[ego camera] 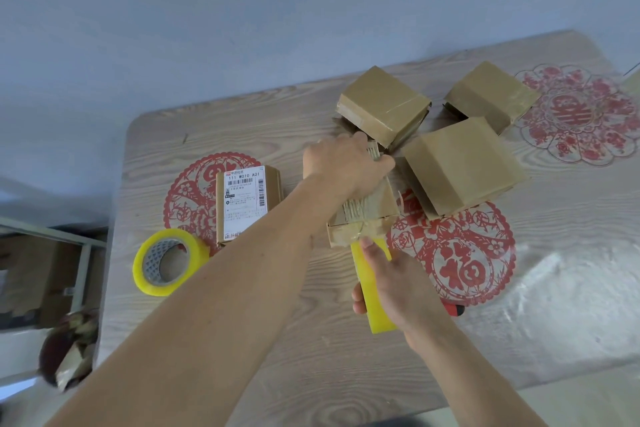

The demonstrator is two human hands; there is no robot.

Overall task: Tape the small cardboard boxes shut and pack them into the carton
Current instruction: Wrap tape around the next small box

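Head cam, your left hand (341, 166) pressing down on the small brown cardboard box (367, 215) mid-table, fingers curled over its far edge, your right hand (391, 282) gripping the yellow tape roll (372, 291) at its near side

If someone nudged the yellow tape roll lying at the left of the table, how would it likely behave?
The tape roll lies tilted on its side on the table, so it would probably slide or tip flat instead of rolling. Its thick winding suggests some weight. The glossy surface may be slippery to pinch.
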